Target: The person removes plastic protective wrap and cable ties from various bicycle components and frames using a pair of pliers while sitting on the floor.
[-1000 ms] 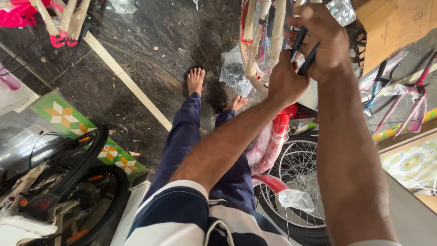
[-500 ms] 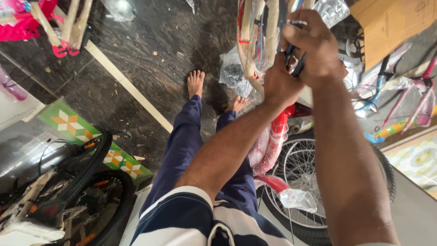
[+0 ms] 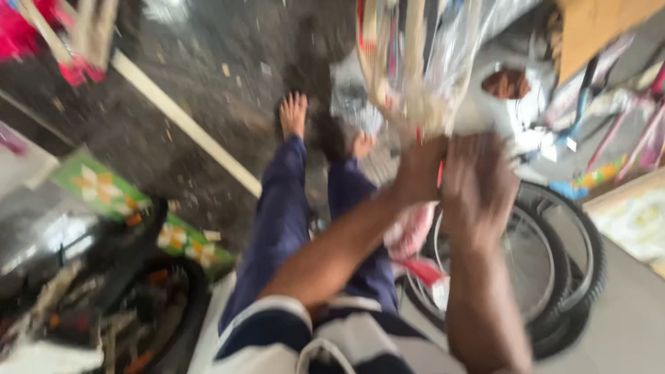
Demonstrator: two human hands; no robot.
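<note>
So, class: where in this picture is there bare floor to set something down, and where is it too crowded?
Bare dark floor lies left of the bare feet, beyond the pale strip. A pale patch sits right of the bicycle wheel. It is crowded around the left hand and right hand at the wrapped bicycle frame, and at the dark bicycle lower left.

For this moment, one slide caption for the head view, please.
Blurred: seated person raises both hands, left hand and right hand, to a plastic-wrapped bicycle frame above a bicycle wheel.
</note>
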